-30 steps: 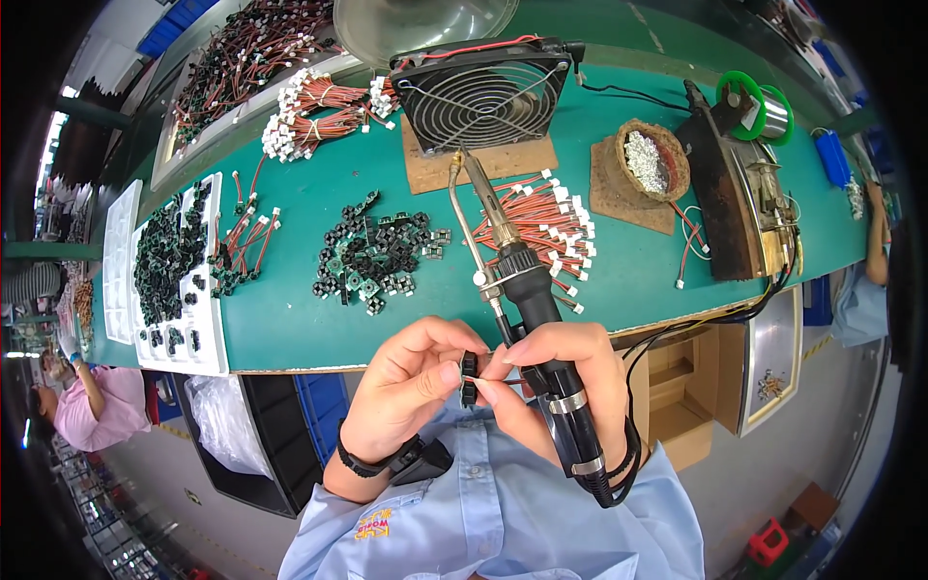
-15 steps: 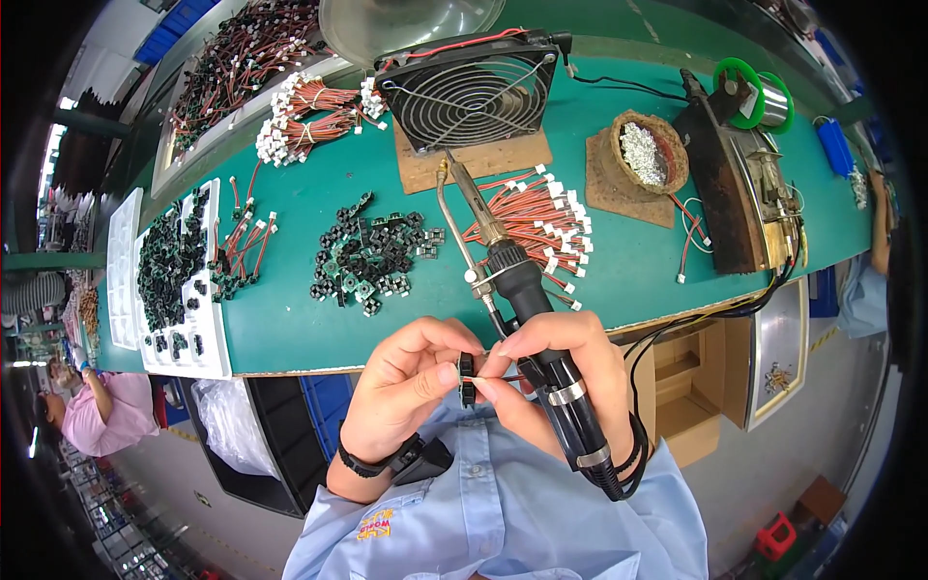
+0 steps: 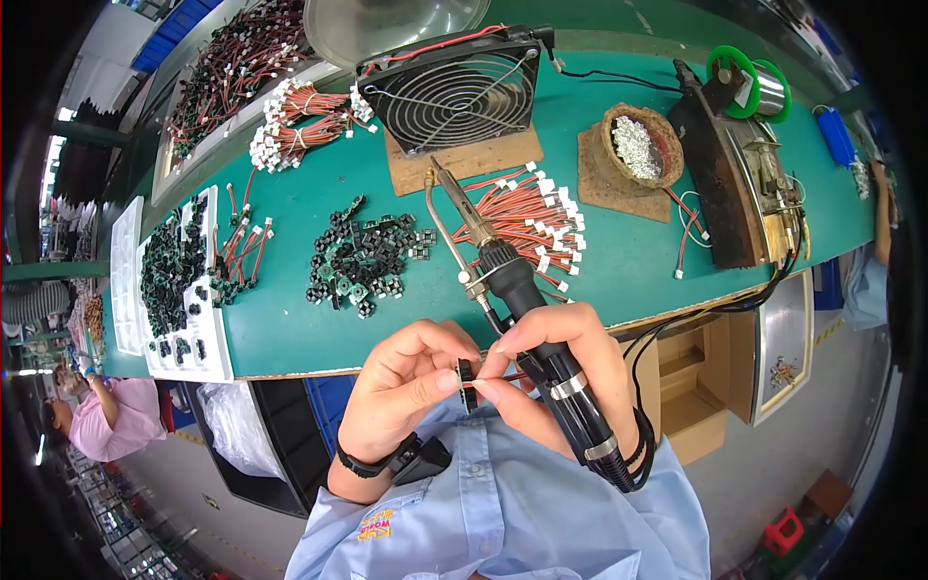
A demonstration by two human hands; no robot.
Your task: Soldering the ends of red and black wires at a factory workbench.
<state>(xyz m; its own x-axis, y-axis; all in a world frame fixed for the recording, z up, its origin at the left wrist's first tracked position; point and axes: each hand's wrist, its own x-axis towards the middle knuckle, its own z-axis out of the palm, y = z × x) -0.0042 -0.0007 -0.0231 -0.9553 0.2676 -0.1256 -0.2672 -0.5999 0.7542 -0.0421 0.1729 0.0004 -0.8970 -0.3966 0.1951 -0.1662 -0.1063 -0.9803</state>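
Black part (image 3: 465,385): stood on edge at lower centre of the frame, between the two hands.
Left hand (image 3: 401,382): thumb and forefinger were closed on the black part.
Right hand (image 3: 570,358): finger and thumb pinched a red wire (image 3: 514,377) beside the part; the same hand gripped a soldering iron (image 3: 512,280), tip toward upper centre. Where wire met part was hidden by fingertips.
Pinch: called, I judged, for a firm hold on the part and a straight, unstrained wire.
Hot end: probably the main hazard; pointing it away from the fingers looked right.
Tabletop (image 3: 280,333): was green; pile of black pieces (image 3: 362,253) left of the iron, white-plugged wires (image 3: 527,227) right, white tray (image 3: 215,338) at left.
Table back: fan (image 3: 459,97) stood upper centre; brown bowl (image 3: 609,135) and green spool (image 3: 730,72), upper right.
Room: floor (image 3: 715,512) showed grey at lower right; cardboard box (image 3: 696,440) sat below the table edge, a person (image 3: 121,416) in pink far left.
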